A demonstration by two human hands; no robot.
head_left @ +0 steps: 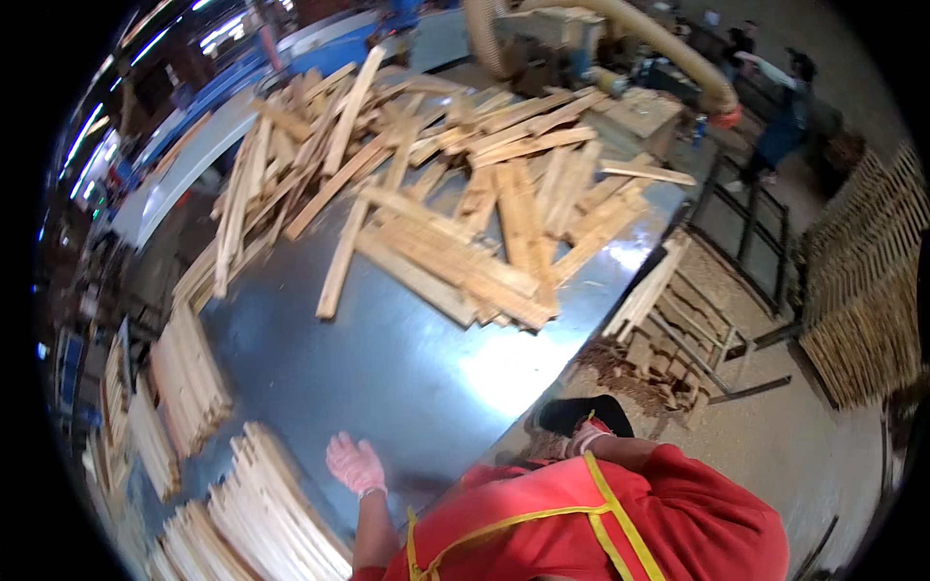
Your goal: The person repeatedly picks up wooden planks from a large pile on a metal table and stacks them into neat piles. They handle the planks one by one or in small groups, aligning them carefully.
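My left hand (356, 465), in a pale pink glove, rests at the near part of the shiny metal table (320, 378). Its fingers are stretched out and nothing is in it. Just left of it lie neat rows of light wooden strips (276, 494). My right hand (586, 438), also gloved, is low by my body at the table's right edge, beside a dark rounded thing (562, 416). Its fingers are mostly hidden, so whether it holds anything does not show. Beyond both hands, loose wooden boards (455, 257) lie crosswise on the table.
A tangled heap of wood strips (291, 160) covers the table's far side. Right of the table stand a metal frame rack (707, 334) and a stack of slats (862, 290). A ribbed hose (668, 48) arches at the back; a person (783, 121) stands at far right.
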